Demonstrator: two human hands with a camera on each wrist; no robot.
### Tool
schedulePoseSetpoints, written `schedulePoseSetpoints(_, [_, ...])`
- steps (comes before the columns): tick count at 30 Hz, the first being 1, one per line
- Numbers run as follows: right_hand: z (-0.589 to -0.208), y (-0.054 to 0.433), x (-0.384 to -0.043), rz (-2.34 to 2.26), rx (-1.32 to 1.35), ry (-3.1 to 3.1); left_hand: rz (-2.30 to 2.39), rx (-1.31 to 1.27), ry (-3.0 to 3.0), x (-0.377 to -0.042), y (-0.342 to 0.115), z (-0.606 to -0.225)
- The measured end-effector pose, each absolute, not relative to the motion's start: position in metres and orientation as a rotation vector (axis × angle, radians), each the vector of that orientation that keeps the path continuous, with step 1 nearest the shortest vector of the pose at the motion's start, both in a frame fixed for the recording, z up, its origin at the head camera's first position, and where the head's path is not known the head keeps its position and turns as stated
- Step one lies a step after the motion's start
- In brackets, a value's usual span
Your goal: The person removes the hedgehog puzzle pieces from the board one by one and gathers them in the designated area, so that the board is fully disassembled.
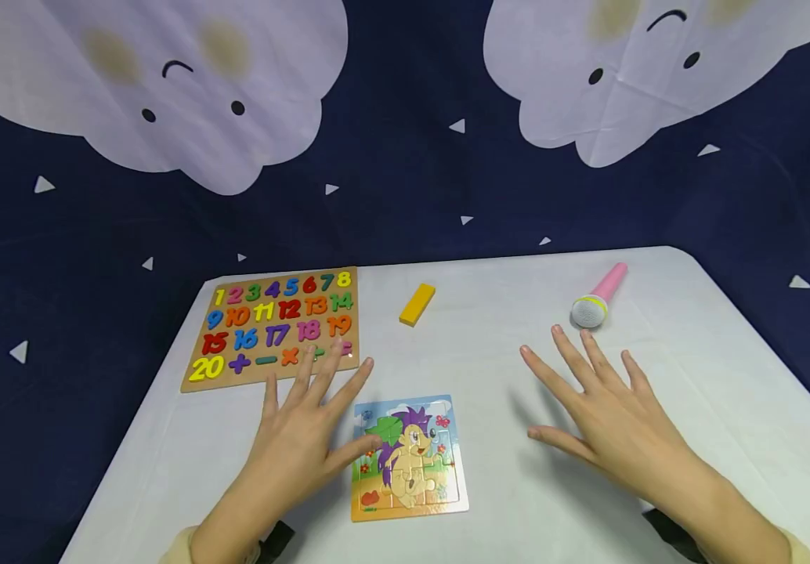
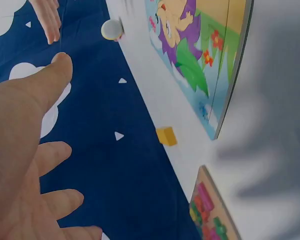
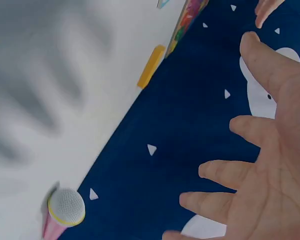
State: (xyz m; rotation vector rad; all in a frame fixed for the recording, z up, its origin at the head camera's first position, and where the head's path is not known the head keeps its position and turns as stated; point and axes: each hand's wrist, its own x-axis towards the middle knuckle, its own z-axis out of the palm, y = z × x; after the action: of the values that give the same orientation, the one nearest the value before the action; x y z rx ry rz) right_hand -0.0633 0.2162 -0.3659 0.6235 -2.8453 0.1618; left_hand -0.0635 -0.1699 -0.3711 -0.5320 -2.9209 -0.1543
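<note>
My left hand hovers above the table with its fingers spread, holding nothing. Its thumb overlaps the left edge of a hedgehog jigsaw puzzle, and its fingertips cover the lower edge of a wooden number board. The right hand, also spread and holding nothing, is over the right part of the table; its shadow falls beside it. Just beyond its fingertips lies a toy microphone with a pink handle and grey head. A yellow block lies between the number board and the microphone, farther back than the puzzle.
The white tabletop has a rounded far right corner. Behind it hangs a dark blue cloth printed with white clouds and small triangles. In the left wrist view the puzzle shows its thin side edge.
</note>
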Motion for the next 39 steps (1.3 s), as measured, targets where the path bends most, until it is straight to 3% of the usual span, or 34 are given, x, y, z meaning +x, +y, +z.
schedulePoseSetpoints(25, [-0.4, 0.145, -0.099, 0.603, 0.953, -2.962, -0.685, -1.03, -3.136, -0.058, -0.169, -0.415])
schedulePoseSetpoints(39, [-0.418, 0.124, -0.111, 0.696, 1.004, -2.976, -0.786, -1.067, -3.243, -0.059, -0.17, -0.424])
